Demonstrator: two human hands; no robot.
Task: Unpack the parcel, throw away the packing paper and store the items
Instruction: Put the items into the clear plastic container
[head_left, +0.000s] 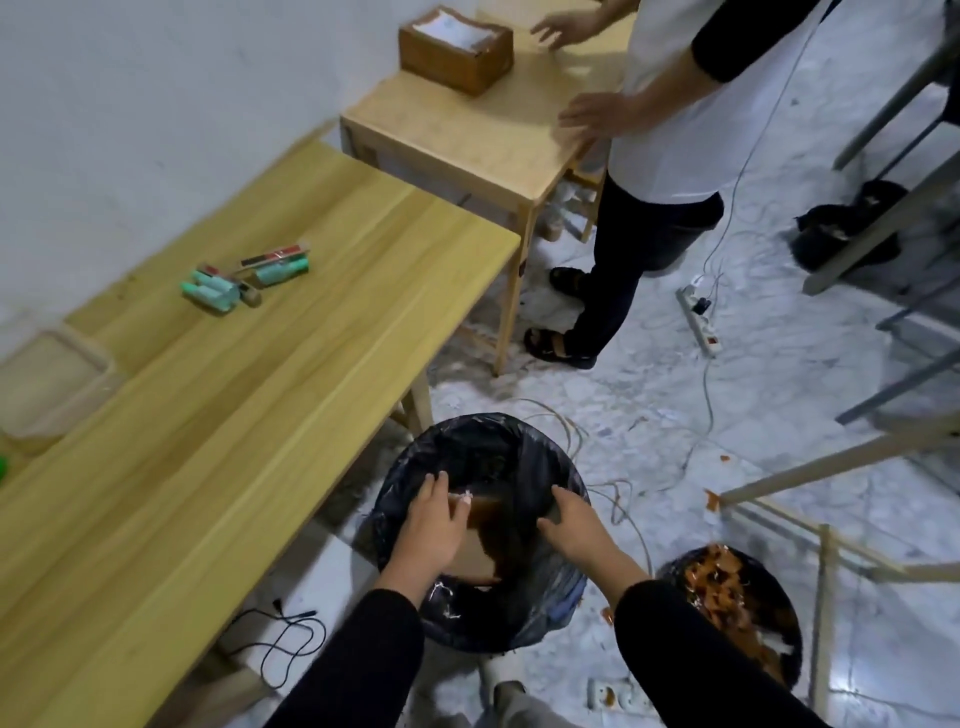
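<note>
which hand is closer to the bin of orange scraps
Right. The right hand is over the black bin, on its side toward the scrap bin; the left hand holds cardboard farther left.

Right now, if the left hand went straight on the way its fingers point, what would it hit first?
Likely the far inner wall of the black bag: the left hand holds the brown card, fingers pointing onward across the bag's mouth. Depth is unclear.
</note>
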